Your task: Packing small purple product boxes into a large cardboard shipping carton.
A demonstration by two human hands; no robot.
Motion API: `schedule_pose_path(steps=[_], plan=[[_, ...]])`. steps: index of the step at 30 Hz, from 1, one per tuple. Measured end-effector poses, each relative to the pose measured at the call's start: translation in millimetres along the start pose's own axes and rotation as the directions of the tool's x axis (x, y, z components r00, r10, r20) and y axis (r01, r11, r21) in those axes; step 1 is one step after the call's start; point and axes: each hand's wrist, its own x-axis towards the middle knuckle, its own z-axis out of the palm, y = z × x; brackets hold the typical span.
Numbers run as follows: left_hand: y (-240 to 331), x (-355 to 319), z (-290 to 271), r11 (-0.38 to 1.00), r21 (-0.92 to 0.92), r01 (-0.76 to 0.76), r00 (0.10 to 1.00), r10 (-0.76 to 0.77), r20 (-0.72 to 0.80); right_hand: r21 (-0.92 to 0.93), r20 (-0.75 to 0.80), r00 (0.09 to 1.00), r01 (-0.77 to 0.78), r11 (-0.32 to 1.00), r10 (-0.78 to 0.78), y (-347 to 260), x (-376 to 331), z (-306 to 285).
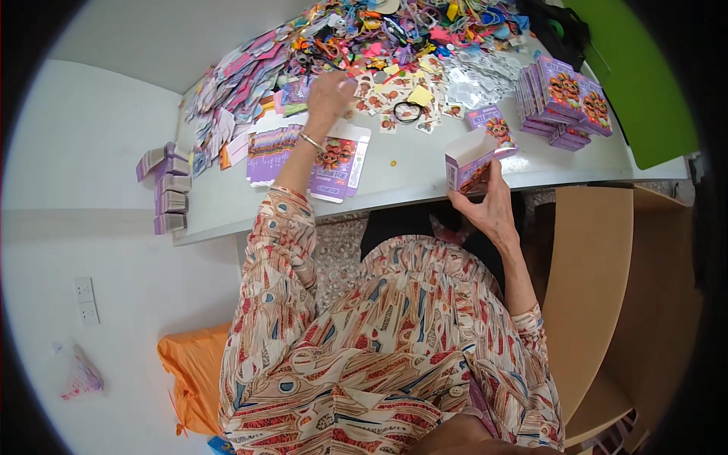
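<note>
The left hand is reaching into the upper middle of the frame, fingers curled down onto the small cards at the edge of the colourful pile; whether it is pinching one is hard to tell, as the fingertips are hidden. A bracelet is sitting on its wrist. The right hand is holding an open purple box at right of centre, just over the near edge of the table, fingers and thumb gripping its lower end. Flat box blanks are lying under the left forearm. Finished boxes are standing stacked at the upper right, and a few more are sitting at the left end of the table. A black hair tie is lying among the cards.
</note>
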Motion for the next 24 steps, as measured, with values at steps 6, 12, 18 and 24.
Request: schedule_pose_path(steps=[6, 12, 18, 24], plan=[[-43.6, 14.4, -27.7, 0.896, 0.356, 0.264, 0.946, -0.313, 0.087, -0.012, -0.005, 1.0, -0.007, 1.0, 0.007, 1.2, 2.0, 0.8], [-76.1, 8.2, 2.7, 0.887, 0.404, 0.222, 0.973, -0.23, -0.029, -0.045, 0.003, 1.0, -0.025, 0.999, 0.025, -10.3, 3.0, 5.8], [-85.1, 12.6, -26.5, 0.945, -0.124, 0.303, 0.94, -0.318, -0.127, -0.305, -0.041, 0.999, -0.025, 0.952, 0.013, -13.5, 2.6, 8.8], [53.5, 1.6, -96.5, 0.716, -0.675, 0.179, 0.964, -0.264, -0.024, -0.353, 0.037, 0.999, 0.009, 0.935, 0.004, -16.1, 9.2, 6.3]])
